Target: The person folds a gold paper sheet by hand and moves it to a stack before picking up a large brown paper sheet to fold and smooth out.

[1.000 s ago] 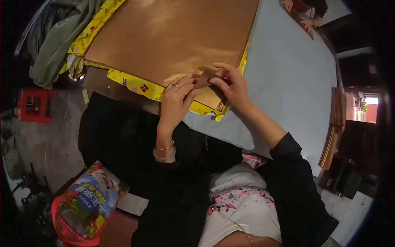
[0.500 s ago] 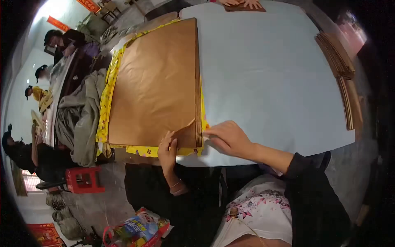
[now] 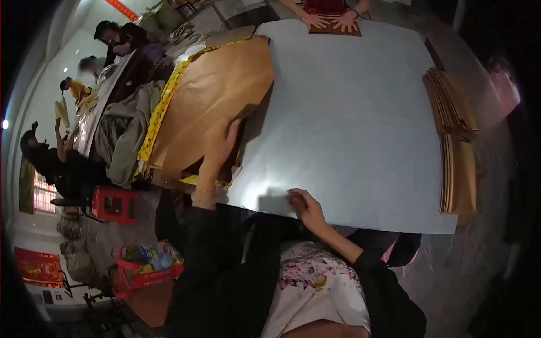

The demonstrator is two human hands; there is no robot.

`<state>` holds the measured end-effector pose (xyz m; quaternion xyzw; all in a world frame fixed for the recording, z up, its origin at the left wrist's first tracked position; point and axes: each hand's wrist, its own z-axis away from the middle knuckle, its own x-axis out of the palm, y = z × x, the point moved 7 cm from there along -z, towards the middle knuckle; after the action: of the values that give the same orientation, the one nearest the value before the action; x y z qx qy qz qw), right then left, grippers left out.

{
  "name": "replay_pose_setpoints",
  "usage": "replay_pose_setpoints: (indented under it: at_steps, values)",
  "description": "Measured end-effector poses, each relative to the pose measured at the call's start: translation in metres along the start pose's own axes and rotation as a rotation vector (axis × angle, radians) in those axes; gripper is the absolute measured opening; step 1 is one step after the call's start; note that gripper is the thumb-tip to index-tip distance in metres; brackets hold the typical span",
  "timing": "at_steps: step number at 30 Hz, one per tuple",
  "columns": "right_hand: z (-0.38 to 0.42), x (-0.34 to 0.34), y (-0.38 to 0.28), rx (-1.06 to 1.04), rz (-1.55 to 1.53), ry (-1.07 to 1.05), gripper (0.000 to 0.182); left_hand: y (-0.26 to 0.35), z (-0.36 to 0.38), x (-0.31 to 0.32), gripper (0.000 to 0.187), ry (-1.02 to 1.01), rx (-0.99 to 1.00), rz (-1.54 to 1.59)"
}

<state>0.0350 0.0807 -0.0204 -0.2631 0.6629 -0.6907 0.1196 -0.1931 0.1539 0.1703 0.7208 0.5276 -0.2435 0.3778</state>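
Note:
A stack of large brown paper sheets (image 3: 205,96) lies at the table's left side on yellow patterned wrapping (image 3: 160,121). My left hand (image 3: 220,143) is at the stack's near right part, its fingers wrapped round the lifted edge of the brown paper, which bends upward. Over the near edge of the pale blue-grey table surface (image 3: 349,124) is my right hand (image 3: 306,207), fingers loosely curled and apart, with nothing visible in it.
Across the table a co-worker's two hands (image 3: 332,22) press on a brown folded piece. Folded brown paper piles (image 3: 457,174) line the right edge. Grey cloth (image 3: 127,124), a red stool (image 3: 114,204) and other people are at the left.
My left hand has moved up along the stack and lifted the paper's edge. My right hand has left the stack's corner. The view has shifted, showing more of the co-worker's arms.

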Motion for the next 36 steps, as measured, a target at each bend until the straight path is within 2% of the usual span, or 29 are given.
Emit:
replay_pose_setpoints:
  at_steps: [1, 2, 3, 4, 5, 7, 8, 10, 11, 12, 14, 15, 16, 17, 18, 20, 22, 24, 26, 27, 28, 29, 30, 32, 33, 35, 36]
  values:
    - [-0.004, 0.0, 0.01, 0.018, -0.128, -0.048, 0.035, 0.035, -0.021, 0.014, 0.017, -0.035, 0.019, 0.2]
    - [-0.008, 0.0, 0.008, 0.019, -0.128, -0.07, 0.035, 0.066, -0.034, 0.03, 0.018, -0.072, -0.008, 0.218]
    - [-0.014, -0.004, 0.011, 0.103, -0.304, -0.017, 0.042, 0.097, -0.048, 0.041, 0.02, -0.051, 0.069, 0.265]
    - [-0.019, -0.009, 0.016, 0.186, -0.475, 0.038, 0.049, 0.12, -0.058, 0.058, 0.023, -0.085, 0.016, 0.355]
    - [-0.024, -0.01, 0.03, 0.236, -0.61, 0.027, 0.058, 0.152, -0.071, 0.055, 0.023, -0.038, -0.021, 0.471]
    - [-0.028, -0.007, 0.035, 0.39, -0.843, 0.034, 0.055, 0.207, -0.091, 0.048, 0.023, 0.065, -0.077, 0.719]
    - [-0.032, 0.001, 0.018, 0.375, -0.951, -0.042, 0.057, 0.224, -0.097, 0.046, 0.022, 0.122, -0.096, 0.851]
    - [-0.047, 0.012, 0.043, 0.343, -1.006, -0.089, 0.057, 0.245, -0.107, 0.037, 0.023, 0.217, -0.142, 1.379]
    - [-0.052, 0.017, 0.049, 0.3, -1.075, -0.12, 0.056, 0.254, -0.112, 0.021, 0.023, 0.237, -0.149, 1.376]
    - [-0.053, 0.022, 0.029, 0.316, -1.069, -0.128, 0.056, 0.257, -0.113, -0.002, 0.022, 0.345, -0.128, 1.54]
    - [-0.055, 0.036, -0.025, 0.6, -1.287, -0.045, 0.054, 0.246, -0.113, -0.032, 0.019, 0.488, -0.115, 1.795]
    - [-0.066, 0.039, -0.02, 0.603, -1.286, -0.046, 0.054, 0.234, -0.113, -0.044, 0.018, 0.517, -0.126, 1.893]
    - [-0.086, 0.036, -0.024, 0.323, -1.199, -0.133, 0.055, 0.224, -0.104, -0.058, 0.018, 0.514, -0.127, 1.895]
    - [-0.098, 0.031, -0.036, 0.045, -1.097, -0.209, 0.055, 0.223, -0.091, -0.093, 0.019, 0.55, 0.119, 1.348]
    - [-0.104, 0.028, -0.046, 0.033, -1.099, -0.197, 0.055, 0.231, -0.078, -0.116, 0.024, 0.551, 0.338, 0.794]
    - [-0.106, 0.012, -0.088, -0.064, -1.543, -0.224, 0.058, 0.156, -0.077, -0.109, 0.026, 0.719, 0.213, 0.71]
    - [-0.112, -0.022, -0.094, -0.081, -1.523, -0.114, 0.059, 0.102, -0.065, -0.11, 0.028, 0.837, 0.086, 0.873]
    - [-0.118, -0.064, -0.091, -0.141, -1.24, 0.121, 0.056, 0.093, -0.048, -0.102, 0.042, 0.777, -0.29, 1.191]
    - [-0.105, -0.09, -0.104, -0.132, -1.223, 0.243, 0.051, 0.059, -0.025, -0.083, 0.046, 0.741, -0.499, 1.299]
    - [-0.103, -0.108, -0.107, -0.196, -1.023, 0.341, 0.047, 0.048, -0.018, -0.071, 0.046, 0.72, -0.501, 1.324]
    - [-0.097, -0.124, -0.11, -0.247, -0.819, 0.431, 0.042, 0.031, -0.002, -0.055, 0.047, 0.775, -0.644, 1.333]
    - [-0.086, -0.128, -0.122, -0.311, -0.793, 0.399, 0.043, 0.013, 0.015, -0.037, 0.047, 0.828, -0.788, 1.334]
    - [-0.077, -0.135, -0.124, -0.32, -0.782, 0.414, 0.043, -0.007, 0.03, -0.019, 0.047, 0.815, -0.792, 1.351]
    - [-0.053, -0.159, -0.113, -0.152, -0.557, 0.641, 0.036, -0.042, 0.066, 0.024, 0.045, 0.844, -0.913, 1.584]
    - [-0.044, -0.164, -0.114, -0.19, -0.523, 0.623, 0.04, -0.038, 0.077, 0.029, 0.045, 0.837, -0.921, 1.594]
    - [-0.019, -0.179, -0.102, -0.002, -0.359, 0.787, 0.046, -0.026, 0.119, 0.04, 0.044, 0.883, -1.062, 1.491]
    - [-0.01, -0.183, -0.098, 0.021, -0.334, 0.768, 0.049, -0.02, 0.137, 0.043, 0.044, 0.877, -1.078, 1.494]
